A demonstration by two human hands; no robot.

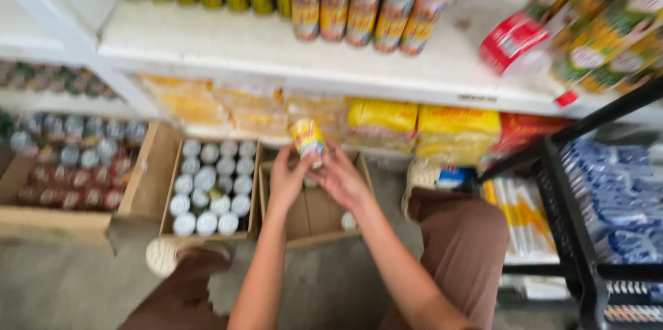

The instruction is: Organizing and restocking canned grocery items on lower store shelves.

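Both hands are holding one yellow can up above an almost empty cardboard box on the floor. The left hand is gripping it from the left, the right hand from the right, fingers closed around it. Left of that box, a second box is sitting full of silver-topped cans. More yellow cans are standing on the far shelf.

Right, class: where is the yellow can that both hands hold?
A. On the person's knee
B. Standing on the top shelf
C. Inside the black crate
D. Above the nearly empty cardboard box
D: both the left hand and right hand hold the can over the nearly empty box.
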